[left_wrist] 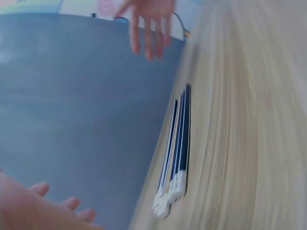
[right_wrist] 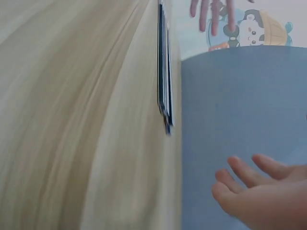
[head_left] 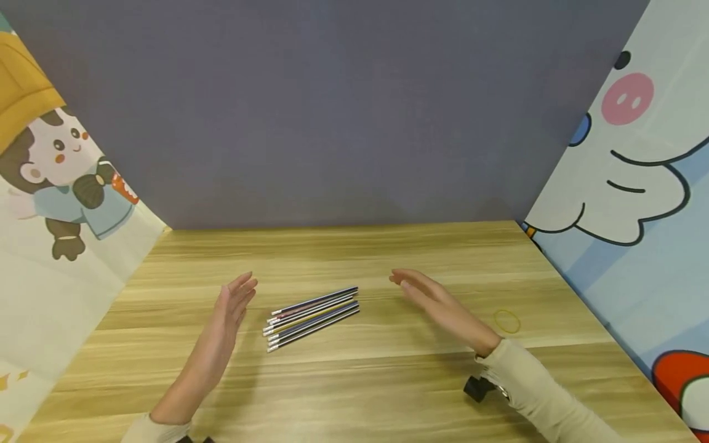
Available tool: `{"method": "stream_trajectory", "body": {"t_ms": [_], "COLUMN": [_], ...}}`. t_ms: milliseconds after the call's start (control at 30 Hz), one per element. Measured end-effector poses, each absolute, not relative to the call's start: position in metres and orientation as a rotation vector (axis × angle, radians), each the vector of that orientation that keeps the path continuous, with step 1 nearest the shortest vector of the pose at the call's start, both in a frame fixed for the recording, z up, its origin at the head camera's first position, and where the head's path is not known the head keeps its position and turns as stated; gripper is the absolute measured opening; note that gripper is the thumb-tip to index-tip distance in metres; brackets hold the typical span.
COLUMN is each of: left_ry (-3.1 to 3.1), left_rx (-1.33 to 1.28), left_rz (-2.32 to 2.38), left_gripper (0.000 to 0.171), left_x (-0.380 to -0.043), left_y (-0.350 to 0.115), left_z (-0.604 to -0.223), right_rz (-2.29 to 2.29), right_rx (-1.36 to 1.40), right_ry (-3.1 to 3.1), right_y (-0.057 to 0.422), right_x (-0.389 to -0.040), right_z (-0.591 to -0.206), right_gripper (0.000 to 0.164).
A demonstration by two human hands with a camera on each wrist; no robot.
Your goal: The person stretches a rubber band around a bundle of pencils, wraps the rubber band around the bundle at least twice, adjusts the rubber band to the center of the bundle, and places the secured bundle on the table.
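Several pencils (head_left: 312, 318) lie side by side on the wooden table, slanting up to the right, their white eraser ends (left_wrist: 168, 194) toward the left. Most barrels look dark blue or black, one yellowish. To the left of them my left hand (head_left: 224, 323) is held over the table, fingers extended, holding nothing. My right hand (head_left: 437, 301) faces it from the other side of the pencils, fingers stretched out and slightly bent, also without anything in it. Neither hand touches the pencils. A thin yellow rubber band (head_left: 506, 321) lies to the right, just beyond my right wrist.
A grey panel (head_left: 343, 117) rises along the table's back edge. Cartoon-printed walls (head_left: 83, 166) stand at the left and right sides. Bare wood of the tabletop (head_left: 343, 394) shows in front of the pencils.
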State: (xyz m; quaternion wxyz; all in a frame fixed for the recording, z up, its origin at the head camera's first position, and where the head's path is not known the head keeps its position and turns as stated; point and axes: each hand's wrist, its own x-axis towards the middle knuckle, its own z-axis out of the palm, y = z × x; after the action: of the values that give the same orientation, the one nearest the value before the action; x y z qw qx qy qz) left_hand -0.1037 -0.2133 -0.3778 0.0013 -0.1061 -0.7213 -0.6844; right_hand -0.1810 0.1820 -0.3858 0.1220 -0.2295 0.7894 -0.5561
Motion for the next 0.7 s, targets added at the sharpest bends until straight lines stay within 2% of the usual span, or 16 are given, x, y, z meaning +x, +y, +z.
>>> {"method": "stream_trajectory", "body": {"t_ms": [233, 467, 700], "left_ry": [-1.846, -1.696, -1.619], "left_rx": [-0.165, -0.008, 0.060], "left_rz": [-2.587, -2.691, -2.710], "left_gripper": [0.072, 0.079, 0.079], "left_x": [-0.112, -0.126, -0.132], "left_y": [-0.222, -0.217, -0.214], "left_z": [-0.387, -0.402, -0.418], "right_rz": [-1.908, -2.116, -2.118], "right_rx": [-0.512, -0.318, -0.323], "right_ry": [1.974, 1.775, 1.736], "right_y": [0.146, 0.113, 0.082], "right_x": [-0.207, -0.228, -0.235], "right_z": [-0.401, -0.416, -0.433], "right_gripper": [0.066, 0.064, 0.067]}}
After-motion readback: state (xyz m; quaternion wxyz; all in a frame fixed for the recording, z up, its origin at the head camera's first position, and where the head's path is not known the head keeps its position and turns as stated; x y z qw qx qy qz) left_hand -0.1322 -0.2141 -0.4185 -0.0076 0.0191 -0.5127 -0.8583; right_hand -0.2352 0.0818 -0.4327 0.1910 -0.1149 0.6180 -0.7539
